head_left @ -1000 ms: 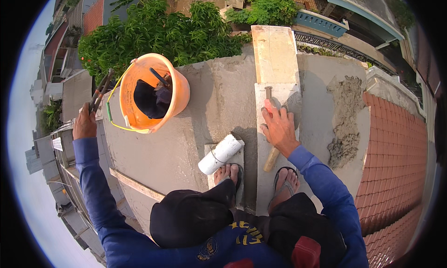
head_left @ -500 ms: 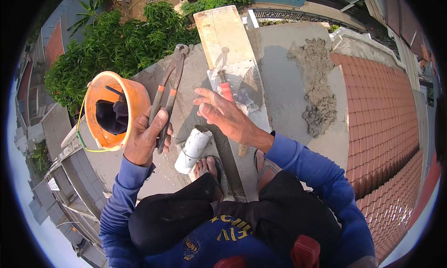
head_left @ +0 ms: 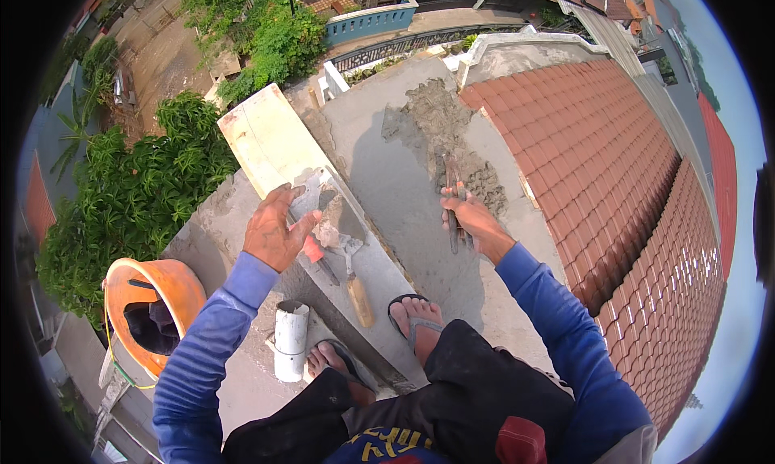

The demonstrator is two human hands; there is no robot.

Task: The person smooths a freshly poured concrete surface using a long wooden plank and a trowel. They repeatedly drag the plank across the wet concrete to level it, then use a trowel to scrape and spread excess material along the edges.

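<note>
My right hand [head_left: 479, 224] grips a pair of pincers [head_left: 454, 181], their jaws pointing away from me over the grey cement surface. Fingers stretched, my left hand [head_left: 278, 226] is empty above the long board [head_left: 265, 137]. Close by its thumb lies a red-handled tool [head_left: 313, 249]; its other end is hard to make out. A trowel with a wooden handle [head_left: 360, 299] rests on the same board, nearer my feet. A short white pipe [head_left: 291, 343] stands beside my left foot.
At the left sits an orange bucket [head_left: 184, 290] with dark cloth inside. Wet mortar [head_left: 440, 113] is heaped on the cement slab [head_left: 379, 181], which borders a red tiled roof [head_left: 581, 157] on the right. Leafy trees [head_left: 137, 190] rise beyond the slab's left edge.
The pincers have passed from my left hand to my right, which has moved right over the slab. My left hand has opened and come over the board. The view has turned right.
</note>
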